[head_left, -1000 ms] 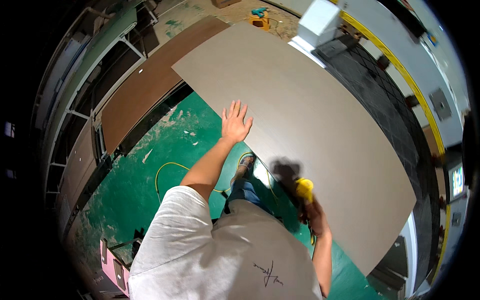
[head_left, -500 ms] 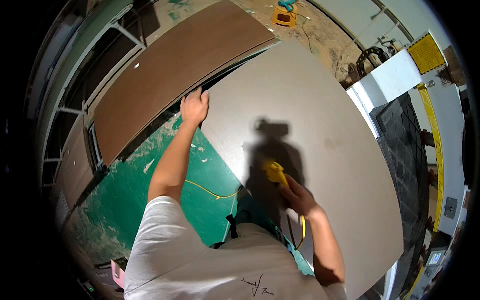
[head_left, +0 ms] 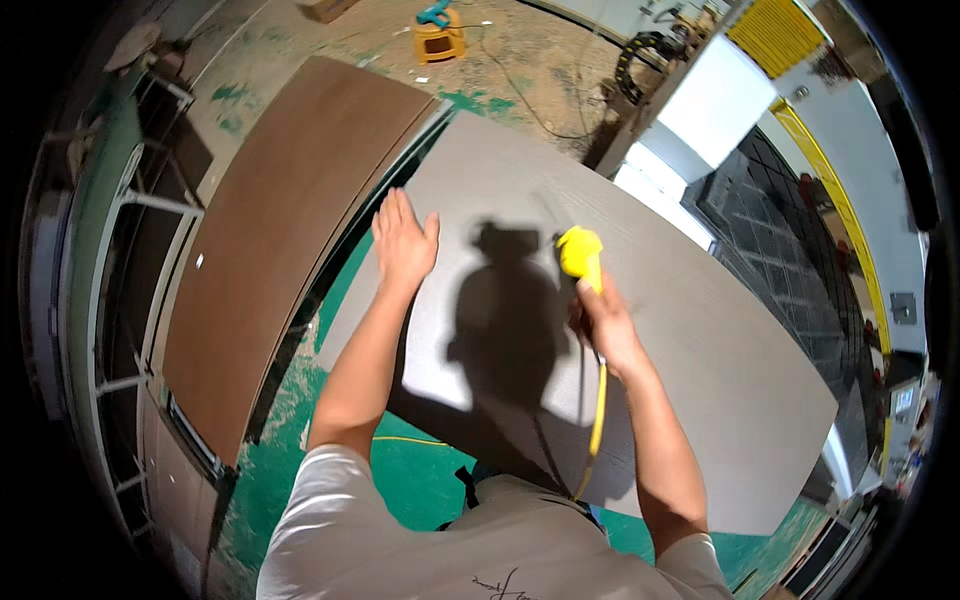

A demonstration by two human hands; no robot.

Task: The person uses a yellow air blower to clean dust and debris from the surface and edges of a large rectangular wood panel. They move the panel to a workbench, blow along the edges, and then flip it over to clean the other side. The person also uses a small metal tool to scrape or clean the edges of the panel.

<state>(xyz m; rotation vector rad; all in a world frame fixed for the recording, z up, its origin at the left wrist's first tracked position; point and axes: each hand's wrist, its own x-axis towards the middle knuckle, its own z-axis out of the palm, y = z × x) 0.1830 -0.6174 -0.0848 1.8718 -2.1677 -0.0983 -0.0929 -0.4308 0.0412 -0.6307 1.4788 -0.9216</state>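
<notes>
A large grey-beige flat panel (head_left: 700,400) lies in front of me. My left hand (head_left: 405,245) rests on it near its left edge, palm down with fingers stretched. Over the panel, right of the middle, my right hand (head_left: 608,325) grips a yellow air blow gun (head_left: 580,252). The gun's dark tip points toward the far left, above the panel surface. From its handle a yellow hose (head_left: 598,410) runs down toward my waist. My shadow falls across the middle of the panel.
A stack of brown panels (head_left: 290,220) stands left, beside a narrow gap. White metal frames (head_left: 150,200) line the far left. An orange stool (head_left: 440,42) with a teal tool is on the dusty floor beyond. Machinery with a yellow grille (head_left: 775,38) stands right.
My right hand with the air blow gun has moved farther out over the panel. My left hand has shifted from the panel's corner onto its surface. The view has turned.
</notes>
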